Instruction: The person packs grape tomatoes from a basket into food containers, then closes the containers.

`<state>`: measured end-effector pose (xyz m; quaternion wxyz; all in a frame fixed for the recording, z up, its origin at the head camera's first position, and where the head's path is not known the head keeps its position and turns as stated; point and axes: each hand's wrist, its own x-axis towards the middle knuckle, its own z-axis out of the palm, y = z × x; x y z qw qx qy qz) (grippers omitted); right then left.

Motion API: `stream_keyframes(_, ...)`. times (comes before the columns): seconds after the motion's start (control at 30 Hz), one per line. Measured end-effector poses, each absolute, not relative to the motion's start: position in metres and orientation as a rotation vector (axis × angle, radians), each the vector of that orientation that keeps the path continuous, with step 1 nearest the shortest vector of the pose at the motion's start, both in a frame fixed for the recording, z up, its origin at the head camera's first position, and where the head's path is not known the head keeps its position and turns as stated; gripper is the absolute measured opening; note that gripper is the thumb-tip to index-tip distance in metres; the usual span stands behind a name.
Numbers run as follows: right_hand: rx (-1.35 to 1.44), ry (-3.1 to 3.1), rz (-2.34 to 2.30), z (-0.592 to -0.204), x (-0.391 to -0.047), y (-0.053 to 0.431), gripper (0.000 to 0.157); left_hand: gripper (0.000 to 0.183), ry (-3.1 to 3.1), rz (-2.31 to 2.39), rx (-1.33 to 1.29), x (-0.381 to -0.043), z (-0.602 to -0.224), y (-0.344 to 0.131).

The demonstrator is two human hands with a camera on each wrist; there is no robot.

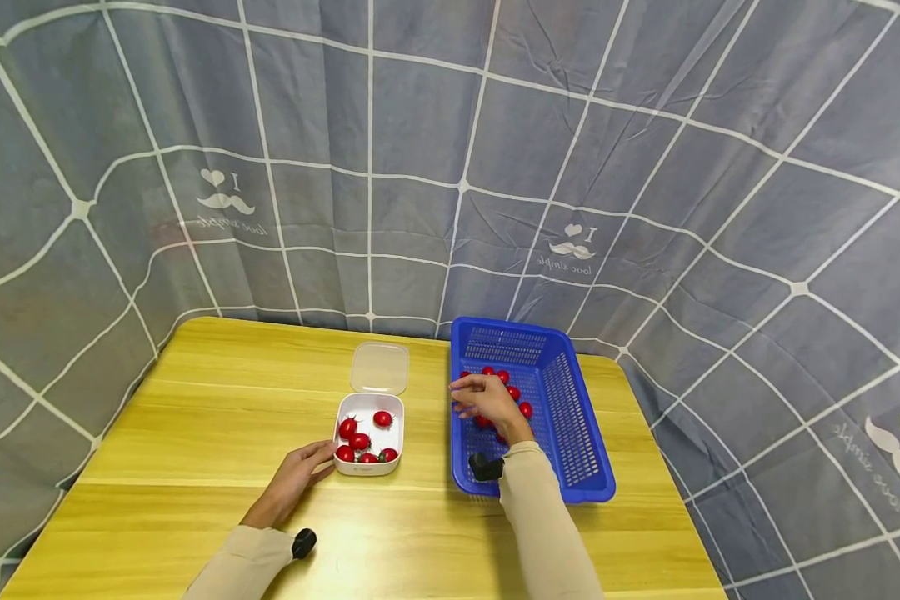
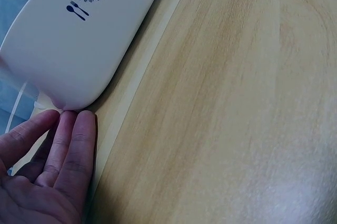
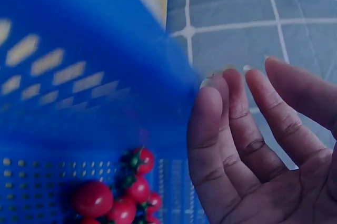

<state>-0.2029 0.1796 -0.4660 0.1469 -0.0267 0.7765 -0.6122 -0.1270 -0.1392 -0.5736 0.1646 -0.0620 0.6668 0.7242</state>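
Observation:
A square white container (image 1: 366, 469) with several small red tomatoes (image 1: 382, 418) in it stands left of the middle of the table. My left hand (image 1: 291, 479) is at its left side, straight fingers touching the lower wall, as the left wrist view shows. Over the left part of a blue plastic basket (image 1: 587, 433) is my right hand (image 1: 492, 403). Its fingers are loosely bent and hold nothing in the right wrist view, where they sit near the basket's rim. Below it, several more tomatoes (image 3: 92, 198) lie on the basket floor, some hidden by the hand in the head view.
A translucent lid (image 1: 379, 367) lies flat just behind the white container. The wood-grain table (image 1: 195, 400) ends at a grey curtain (image 1: 412, 217) with white lines, which hangs behind it and along both sides. The basket stands near the table's right edge.

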Motion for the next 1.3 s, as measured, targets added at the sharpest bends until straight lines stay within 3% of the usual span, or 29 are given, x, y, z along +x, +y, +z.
stream_keyframes(0.3, 0.104, 2.194, -1.836, -0.479, -0.209, 0.207, 0.027, 0.06, 1.906, 2.063, -0.178, -0.127, -0.574, -0.139)
stream_keyframes(0.7, 0.34, 2.272, -1.577, -0.499, -0.209, 0.221, 0.035, 0.057, 1.905, 2.074, -0.192, -0.127, -0.575, -0.137)
stream_keyframes(1.3, 0.357, 2.072, -1.539, -0.522, -0.214, 0.214, 0.037, 0.055, 1.898, 2.081, -0.205, -0.129, -0.575, -0.138)
